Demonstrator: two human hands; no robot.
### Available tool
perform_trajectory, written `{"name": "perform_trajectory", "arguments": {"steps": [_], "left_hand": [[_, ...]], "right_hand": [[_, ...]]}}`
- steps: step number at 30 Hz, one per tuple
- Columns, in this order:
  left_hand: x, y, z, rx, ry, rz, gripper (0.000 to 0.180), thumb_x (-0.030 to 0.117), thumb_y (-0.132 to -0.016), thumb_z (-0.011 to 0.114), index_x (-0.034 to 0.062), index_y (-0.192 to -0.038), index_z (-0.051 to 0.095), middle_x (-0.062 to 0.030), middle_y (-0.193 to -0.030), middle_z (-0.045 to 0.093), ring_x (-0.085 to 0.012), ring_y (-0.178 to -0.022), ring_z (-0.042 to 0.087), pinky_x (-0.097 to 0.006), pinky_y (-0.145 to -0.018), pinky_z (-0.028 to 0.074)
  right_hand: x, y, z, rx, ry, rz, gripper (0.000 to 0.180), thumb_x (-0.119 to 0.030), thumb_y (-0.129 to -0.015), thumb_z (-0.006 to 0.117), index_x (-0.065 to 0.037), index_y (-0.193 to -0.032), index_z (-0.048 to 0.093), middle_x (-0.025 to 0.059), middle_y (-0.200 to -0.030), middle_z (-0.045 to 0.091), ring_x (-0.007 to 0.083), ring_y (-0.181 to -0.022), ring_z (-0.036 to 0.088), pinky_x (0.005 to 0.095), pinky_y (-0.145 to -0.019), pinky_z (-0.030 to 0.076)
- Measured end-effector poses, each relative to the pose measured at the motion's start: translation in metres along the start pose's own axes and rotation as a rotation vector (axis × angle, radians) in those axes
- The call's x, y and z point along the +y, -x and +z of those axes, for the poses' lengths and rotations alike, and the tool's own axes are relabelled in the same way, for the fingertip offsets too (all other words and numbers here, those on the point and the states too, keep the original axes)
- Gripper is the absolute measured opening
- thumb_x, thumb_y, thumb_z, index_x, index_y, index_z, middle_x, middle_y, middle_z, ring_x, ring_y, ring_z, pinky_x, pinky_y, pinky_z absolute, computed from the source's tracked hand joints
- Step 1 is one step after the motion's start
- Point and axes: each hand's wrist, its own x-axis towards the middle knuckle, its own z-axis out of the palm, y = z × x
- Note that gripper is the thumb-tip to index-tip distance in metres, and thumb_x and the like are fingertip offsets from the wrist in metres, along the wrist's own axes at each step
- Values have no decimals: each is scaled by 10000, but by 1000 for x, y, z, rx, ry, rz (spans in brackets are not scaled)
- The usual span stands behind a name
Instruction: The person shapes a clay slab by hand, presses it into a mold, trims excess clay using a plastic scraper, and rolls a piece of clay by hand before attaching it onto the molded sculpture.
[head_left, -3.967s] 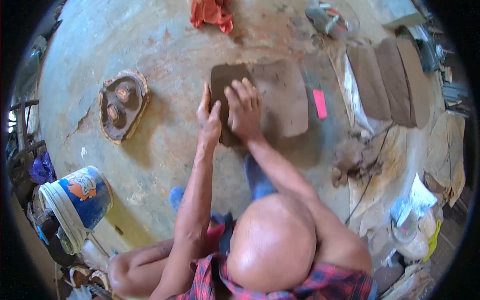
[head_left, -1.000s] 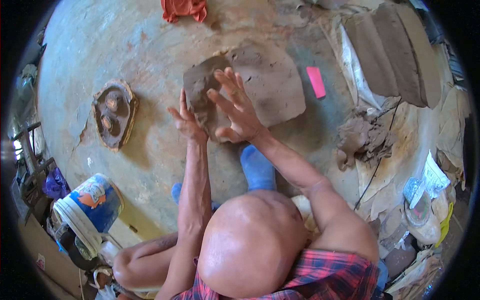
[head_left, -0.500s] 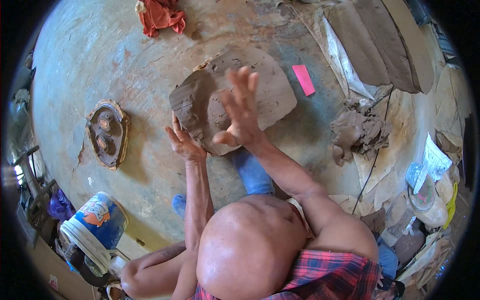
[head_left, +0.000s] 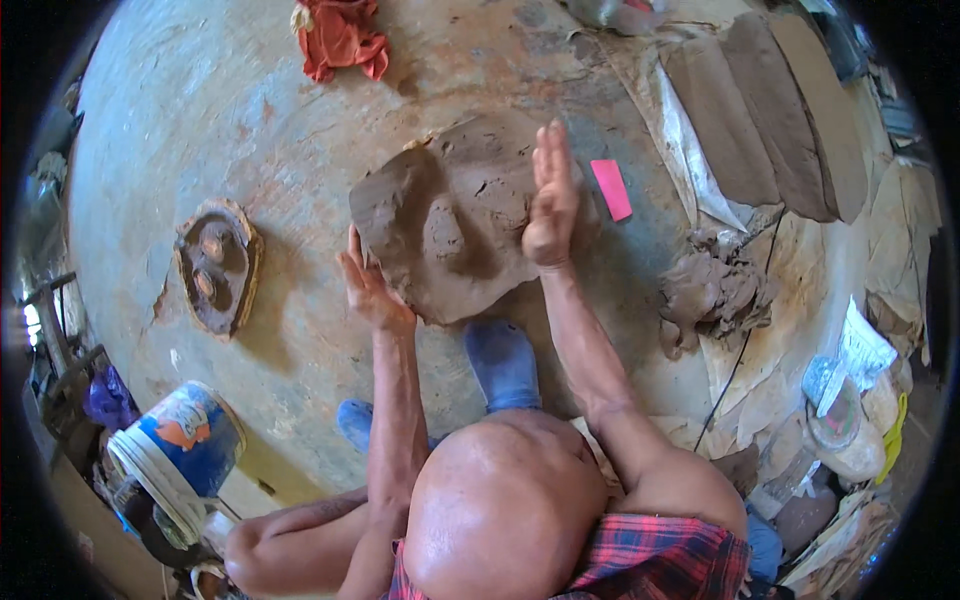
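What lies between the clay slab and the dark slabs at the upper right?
In the head view, a small pink card lies on the floor between the clay slab and the dark slabs.

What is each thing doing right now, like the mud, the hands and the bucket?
clay slab: lifted at its left edge, dented in the middle.
left hand: open, under the slab's left edge.
right hand: open and flat, over the slab's right side.
pink card: lying flat.
red cloth: crumpled.
bucket: standing tilted.
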Motion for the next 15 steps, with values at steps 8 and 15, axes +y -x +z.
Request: {"name": "perform_trajectory", "arguments": {"steps": [8, 15], "left_hand": [[5, -25, -14, -36, -109, -99, 845, 667, -1070, 377, 40, -1635, 343, -146, -1596, 496, -310, -1450, 491, -453, -1204, 392], [-6, -40, -21, -42, -57, -175, 844, 676, -1059, 383, 42, -1615, 376, -150, -1580, 513, -313, -1420, 519, -464, -1203, 389]], "right_hand": [[-12, -2, 6, 35, -606, 371, 823, -666, -1071, 411, 56, -1423, 591, 199, -1272, 720, 291, -1182, 713, 410, -1099, 513], [15, -44, 2, -429, -474, 442, 802, -641, -1100, 347, 26, -1524, 489, 187, -1257, 727, 277, -1203, 700, 405, -1081, 524]]}}
